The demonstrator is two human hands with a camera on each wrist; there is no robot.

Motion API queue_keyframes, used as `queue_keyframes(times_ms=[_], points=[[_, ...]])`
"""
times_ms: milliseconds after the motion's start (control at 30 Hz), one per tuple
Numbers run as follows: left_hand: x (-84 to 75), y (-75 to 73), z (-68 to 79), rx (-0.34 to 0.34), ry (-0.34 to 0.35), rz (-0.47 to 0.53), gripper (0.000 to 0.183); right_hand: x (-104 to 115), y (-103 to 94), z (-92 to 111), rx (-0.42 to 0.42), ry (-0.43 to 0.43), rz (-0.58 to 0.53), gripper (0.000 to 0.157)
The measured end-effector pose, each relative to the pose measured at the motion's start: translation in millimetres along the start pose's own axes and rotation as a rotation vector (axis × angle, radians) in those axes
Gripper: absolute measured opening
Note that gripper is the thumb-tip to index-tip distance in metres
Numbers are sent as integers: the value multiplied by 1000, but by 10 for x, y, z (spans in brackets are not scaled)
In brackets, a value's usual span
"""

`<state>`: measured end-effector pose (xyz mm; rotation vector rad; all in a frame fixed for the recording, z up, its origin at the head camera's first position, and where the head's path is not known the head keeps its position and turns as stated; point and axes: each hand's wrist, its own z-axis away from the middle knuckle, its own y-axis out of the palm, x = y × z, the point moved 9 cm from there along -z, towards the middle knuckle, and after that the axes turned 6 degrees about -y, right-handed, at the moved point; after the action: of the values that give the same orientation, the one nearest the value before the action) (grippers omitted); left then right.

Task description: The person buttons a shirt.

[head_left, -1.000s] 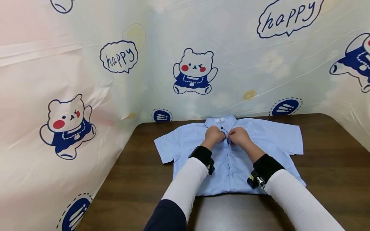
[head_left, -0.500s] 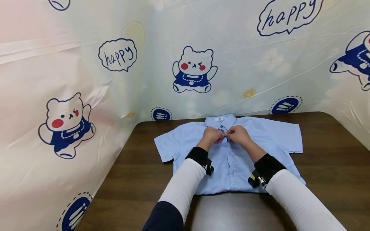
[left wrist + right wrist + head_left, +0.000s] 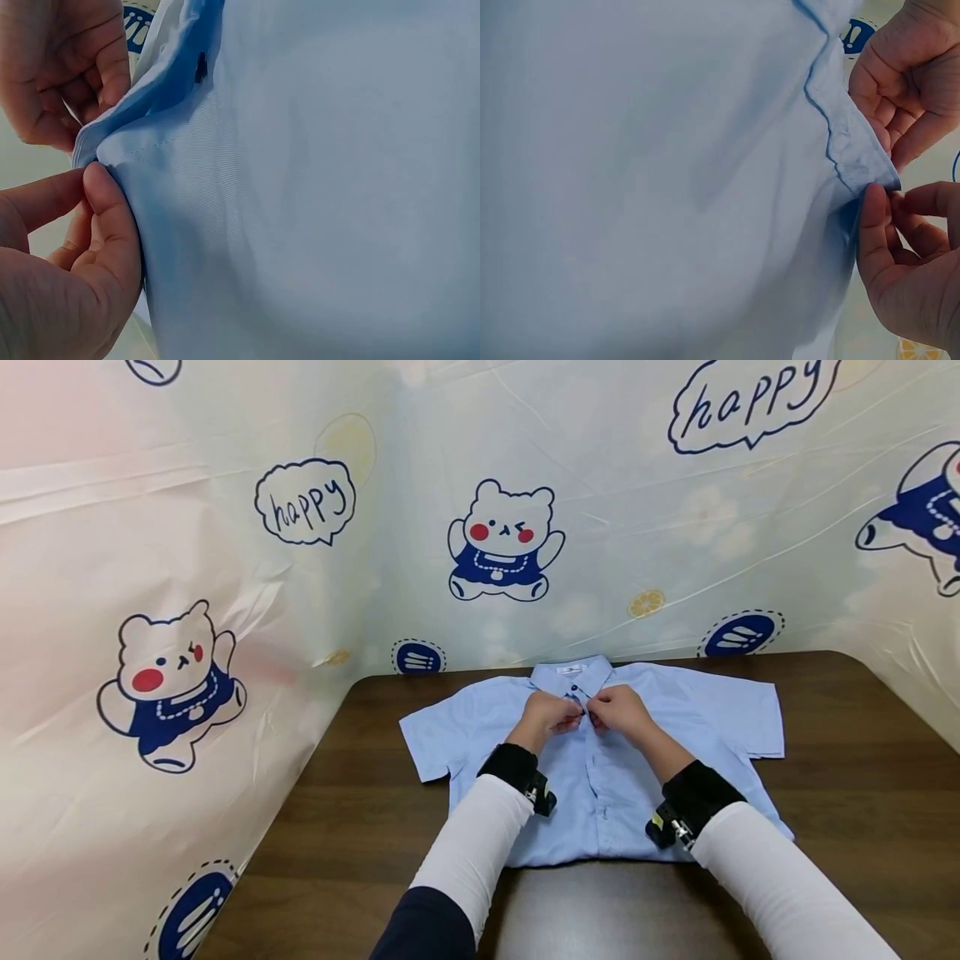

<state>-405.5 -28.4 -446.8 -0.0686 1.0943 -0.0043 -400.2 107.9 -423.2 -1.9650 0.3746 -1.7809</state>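
Note:
A light blue short-sleeved shirt [image 3: 517, 785] lies front up, its collar toward the far edge. Just below the collar, my left hand [image 3: 551, 712] pinches the front placket edge between thumb and forefinger. My right hand [image 3: 621, 710] pinches the facing placket right beside it, the fingertips of both nearly meeting. A dark button [image 3: 575, 688] shows at the collar, above the hands. In the left wrist view, a dark button [image 3: 201, 67] sits on the cloth beyond the pinched edge. In the right wrist view, the fingers [image 3: 874, 225] hold the placket's edge; whatever lies between the fingertips is hidden.
The shirt lies on a dark brown wooden table [image 3: 337, 827] with rounded far corners. A pale curtain [image 3: 600, 510] printed with bears and "happy" bubbles hangs behind and to the left. Black wrist straps [image 3: 701, 797] with small cameras sit on both wrists.
My left hand has shifted slightly left and turned, its fingers now closer to the right hand's fingertips at the placket. The right hand has barely moved; the shirt lies in place.

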Motion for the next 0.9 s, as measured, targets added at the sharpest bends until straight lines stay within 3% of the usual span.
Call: queue_keyframes(times_ms=[200,500,733,900], points=[[27,6,-3,19,-26,41,11,13,-4,28,-10,-45,55,15],[46,-26,-35,-63,-78,-42,14,56,2,57,-61,-46,103,11],[73,-42,-91,-108,-68,-99,13,59,7,64,-66,-57,116,9],[76,-23,-122,-95,-51,-109,14,60,-4,69,-74,-56,107,10]])
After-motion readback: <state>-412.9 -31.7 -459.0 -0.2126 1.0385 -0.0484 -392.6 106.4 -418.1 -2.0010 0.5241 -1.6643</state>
